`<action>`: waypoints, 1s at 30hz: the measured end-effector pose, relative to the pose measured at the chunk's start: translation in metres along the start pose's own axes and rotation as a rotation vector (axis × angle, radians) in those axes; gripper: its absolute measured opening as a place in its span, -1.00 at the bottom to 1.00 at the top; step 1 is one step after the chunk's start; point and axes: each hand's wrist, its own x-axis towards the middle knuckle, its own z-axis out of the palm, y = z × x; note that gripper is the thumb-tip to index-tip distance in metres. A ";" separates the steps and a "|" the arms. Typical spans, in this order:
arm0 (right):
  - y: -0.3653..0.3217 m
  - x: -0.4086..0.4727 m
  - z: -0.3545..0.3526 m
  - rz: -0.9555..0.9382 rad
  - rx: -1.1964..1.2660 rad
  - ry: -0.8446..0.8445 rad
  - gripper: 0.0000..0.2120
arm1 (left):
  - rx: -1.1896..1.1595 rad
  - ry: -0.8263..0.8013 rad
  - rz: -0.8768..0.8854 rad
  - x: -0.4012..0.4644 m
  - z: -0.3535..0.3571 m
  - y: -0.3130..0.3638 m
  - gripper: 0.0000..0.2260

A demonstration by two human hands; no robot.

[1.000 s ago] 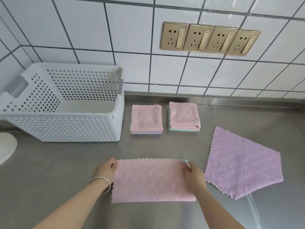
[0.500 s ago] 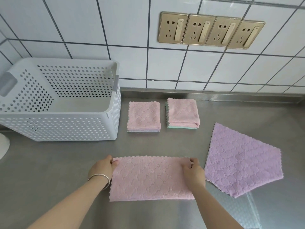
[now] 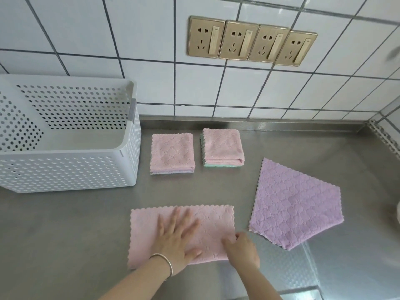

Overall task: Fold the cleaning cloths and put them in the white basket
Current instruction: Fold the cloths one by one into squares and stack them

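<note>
A pink cloth (image 3: 214,221), folded in half into a long rectangle, lies on the steel counter in front of me. My left hand (image 3: 175,237) presses flat on its middle with fingers spread. My right hand (image 3: 242,250) pinches the cloth's lower right edge. A purple cloth (image 3: 294,204) lies unfolded to the right. Two stacks of folded cloths (image 3: 172,153) (image 3: 223,147) sit side by side near the wall. The white perforated basket (image 3: 65,169) stands at the left with nothing visible inside it.
The steel counter (image 3: 65,224) runs to a tiled wall with a row of gold sockets (image 3: 251,42). A raised steel lip (image 3: 249,124) edges the back. A white object's edge (image 3: 397,211) shows at far right.
Both hands left the cloth's top corners. The left hand moved onto the cloth's middle and lies flat; the right hand dropped to the lower right edge. The view shifted right.
</note>
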 end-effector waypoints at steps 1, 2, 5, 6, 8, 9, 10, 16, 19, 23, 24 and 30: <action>0.000 -0.001 -0.001 0.006 -0.021 -0.017 -0.73 | -0.005 -0.008 -0.001 0.000 0.004 -0.001 -0.32; 0.000 -0.002 -0.001 0.008 -0.024 -0.021 -0.78 | -0.009 -0.027 -0.008 0.000 0.005 -0.002 -0.31; -0.001 -0.008 -0.002 -0.030 0.006 0.038 -0.92 | -0.105 -0.111 -0.030 0.001 -0.009 0.004 -0.31; -0.001 -0.011 -0.002 -0.072 0.003 0.082 -0.95 | -0.112 -0.136 -0.051 0.003 -0.015 0.006 -0.32; -0.004 -0.020 -0.001 -0.176 -0.001 0.179 -0.95 | -0.152 -0.110 -0.094 0.004 -0.028 0.011 -0.39; -0.007 -0.024 0.000 -0.221 0.002 0.219 -0.92 | -0.295 -0.078 -0.146 0.005 -0.034 0.015 -0.45; -0.012 -0.029 0.002 -0.270 0.006 0.268 -0.88 | -0.519 -0.003 -0.221 0.007 -0.042 0.020 -0.53; -0.048 -0.052 0.023 -0.696 -0.067 0.377 -0.56 | -1.261 0.267 -0.572 0.004 -0.094 0.025 -0.79; -0.059 -0.056 0.031 -0.738 -0.068 0.367 -0.40 | -1.317 0.340 -0.663 0.002 -0.093 0.016 -0.82; -0.061 -0.058 0.041 -0.819 -0.087 0.371 -0.36 | -1.340 0.362 -0.772 -0.004 -0.093 0.009 -0.85; -0.061 -0.059 0.043 -0.832 -0.093 0.371 -0.37 | -1.342 0.347 -0.793 -0.004 -0.092 0.008 -0.84; -0.060 -0.061 0.052 -1.009 -0.108 0.433 -0.58 | -1.447 0.208 -0.859 -0.007 -0.087 0.003 -0.84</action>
